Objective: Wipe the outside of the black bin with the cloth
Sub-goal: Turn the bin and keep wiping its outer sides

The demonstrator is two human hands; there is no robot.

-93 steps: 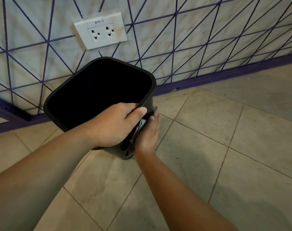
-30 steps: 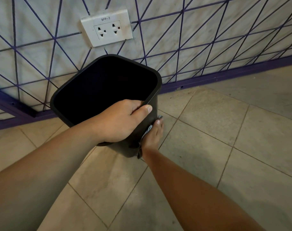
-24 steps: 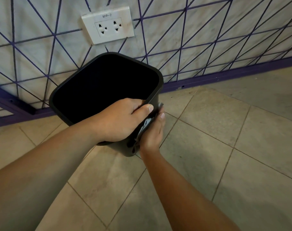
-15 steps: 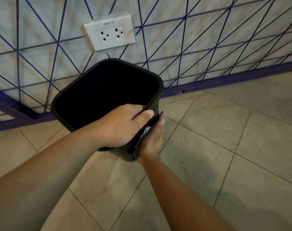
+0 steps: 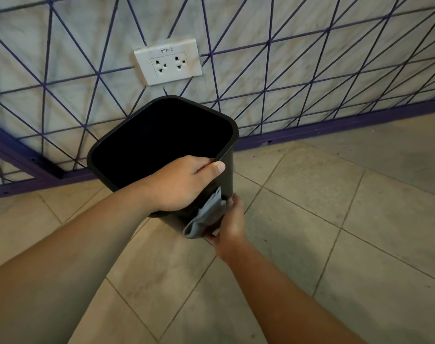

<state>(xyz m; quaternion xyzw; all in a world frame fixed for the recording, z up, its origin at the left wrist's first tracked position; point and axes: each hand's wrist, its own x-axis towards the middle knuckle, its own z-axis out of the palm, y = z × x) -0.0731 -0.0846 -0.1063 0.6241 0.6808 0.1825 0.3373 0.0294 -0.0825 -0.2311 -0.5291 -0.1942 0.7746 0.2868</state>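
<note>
The black bin [image 5: 226, 170] stands tilted on the tiled floor by the wall, its square mouth open toward me. My left hand [image 5: 184, 183] grips the near rim, fingers inside and thumb along the outer edge. Low on the bin's near right outer wall lies a folded grey cloth [image 5: 206, 217]. My right hand [image 5: 230, 225] holds that cloth and presses it against the wall near the bin's base. The bin's bottom edge is hidden behind my hands.
A white double socket [image 5: 168, 62] is set in the marble wall with purple lines [image 5: 310, 58] just behind the bin. A purple skirting [image 5: 335, 126] runs along the wall's foot. Beige floor tiles [image 5: 310, 219] spread to the right and toward me.
My right hand has slid the cloth down the bin's outer wall from near the rim toward the base, showing more of the cloth. My left hand keeps its grip on the rim.
</note>
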